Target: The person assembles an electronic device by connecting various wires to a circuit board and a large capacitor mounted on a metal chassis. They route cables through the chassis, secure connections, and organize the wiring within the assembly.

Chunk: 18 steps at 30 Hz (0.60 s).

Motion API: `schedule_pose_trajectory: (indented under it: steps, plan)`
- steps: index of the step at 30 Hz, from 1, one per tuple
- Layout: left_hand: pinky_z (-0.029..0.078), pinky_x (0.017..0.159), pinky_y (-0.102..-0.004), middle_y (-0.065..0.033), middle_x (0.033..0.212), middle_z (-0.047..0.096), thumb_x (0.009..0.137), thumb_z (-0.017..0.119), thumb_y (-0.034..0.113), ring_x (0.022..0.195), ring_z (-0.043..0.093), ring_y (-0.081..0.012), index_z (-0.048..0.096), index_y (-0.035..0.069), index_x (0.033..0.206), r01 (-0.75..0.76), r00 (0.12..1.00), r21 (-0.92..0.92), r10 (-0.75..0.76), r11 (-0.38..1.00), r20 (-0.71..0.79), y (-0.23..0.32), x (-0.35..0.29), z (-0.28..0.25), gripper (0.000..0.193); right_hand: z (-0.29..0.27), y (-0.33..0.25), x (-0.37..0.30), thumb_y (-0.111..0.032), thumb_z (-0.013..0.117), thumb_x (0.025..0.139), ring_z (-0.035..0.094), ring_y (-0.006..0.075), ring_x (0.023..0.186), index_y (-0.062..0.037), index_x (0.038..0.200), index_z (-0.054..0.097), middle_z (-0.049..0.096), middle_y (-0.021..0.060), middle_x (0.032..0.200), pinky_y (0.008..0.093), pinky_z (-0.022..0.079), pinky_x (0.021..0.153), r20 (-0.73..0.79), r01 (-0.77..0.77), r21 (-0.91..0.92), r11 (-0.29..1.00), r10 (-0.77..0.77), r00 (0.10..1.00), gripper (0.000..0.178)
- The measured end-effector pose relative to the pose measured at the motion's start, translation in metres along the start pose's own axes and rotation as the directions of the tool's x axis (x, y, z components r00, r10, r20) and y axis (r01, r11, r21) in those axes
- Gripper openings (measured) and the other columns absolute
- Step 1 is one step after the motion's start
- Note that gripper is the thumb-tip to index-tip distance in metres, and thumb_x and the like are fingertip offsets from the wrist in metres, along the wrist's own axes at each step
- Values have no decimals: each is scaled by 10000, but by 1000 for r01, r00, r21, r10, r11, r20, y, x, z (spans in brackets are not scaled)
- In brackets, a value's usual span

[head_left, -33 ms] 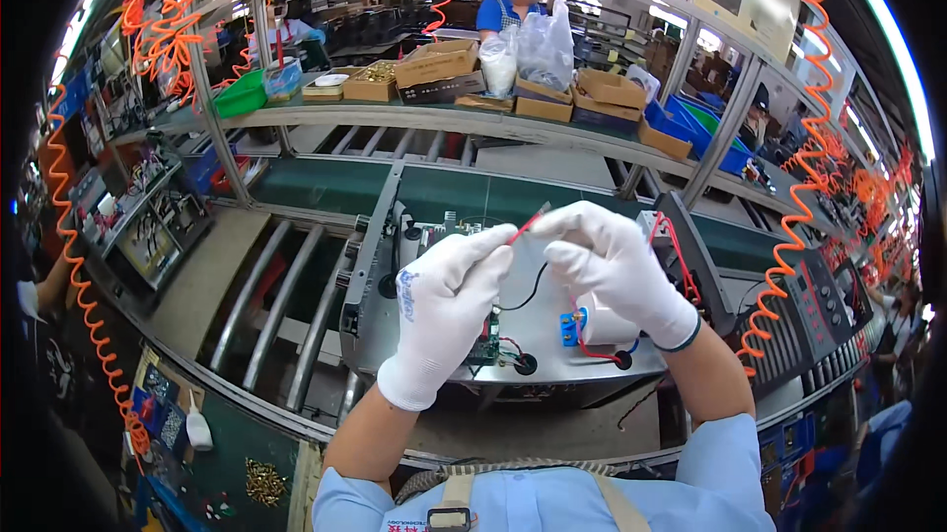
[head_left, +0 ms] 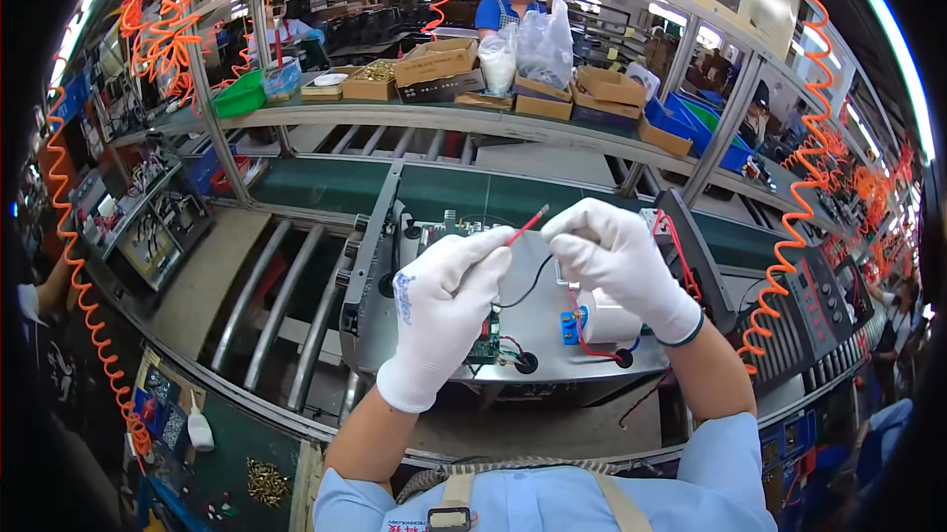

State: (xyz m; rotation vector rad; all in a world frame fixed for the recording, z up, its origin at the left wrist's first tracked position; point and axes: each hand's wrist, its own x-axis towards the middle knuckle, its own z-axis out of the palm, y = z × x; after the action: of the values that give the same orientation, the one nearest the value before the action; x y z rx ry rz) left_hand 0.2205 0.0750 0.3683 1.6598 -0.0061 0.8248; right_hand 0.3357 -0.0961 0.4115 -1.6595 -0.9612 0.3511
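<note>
My left hand [head_left: 434, 310], in a white glove, pinches a red wire [head_left: 528, 225] between thumb and fingertips. The wire slants up to the right, and its pale end stands free. Just right of that end is my gloved right hand [head_left: 626, 266], fingers curled and pressed together; whatever they may hold is hidden. Both hands are above an open metal chassis [head_left: 538, 330]. A white cylinder [head_left: 612, 320] with a blue terminal block [head_left: 569, 328] sits in it under my right hand. A green circuit board [head_left: 483, 350] is partly covered by my left hand.
Steel rollers [head_left: 281, 305] lie left of the chassis. A shelf [head_left: 345, 116] beyond carries cardboard boxes [head_left: 439, 61], plastic bags and a green bin [head_left: 241, 94]. Orange coiled hoses [head_left: 789, 266] hang at both sides. A person [head_left: 508, 9] is behind the shelf. Brass parts [head_left: 265, 481] lie lower left.
My right hand has moved slightly right and down, away from the wire's tip, which now shows fully. The left hand keeps its pinch on the wire, almost unmoved.
</note>
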Motion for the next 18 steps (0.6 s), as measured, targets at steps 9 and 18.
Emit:
schedule_pose_trajectory:
  steps: [9,18]
  plan:
    - [458,532,-291,-62,710,610,771,763,26,592,595,-172,721,46,948,-413,889,411,458,813,-13,-3,-15,-1,183,10,13,5,-223,585,1009,601,79,578,-3,1020,632,643,58,744,197,480,484,-55,-94,421,902,129,990,225]
    - [431,544,-311,-28,759,624,725,779,4,615,579,-181,721,84,971,-481,822,629,563,610,83,-7,-14,-3,265,21,21,9,-228,608,996,616,96,575,3,1023,625,643,59,730,247,533,506,-50,-79,496,865,119,992,234]
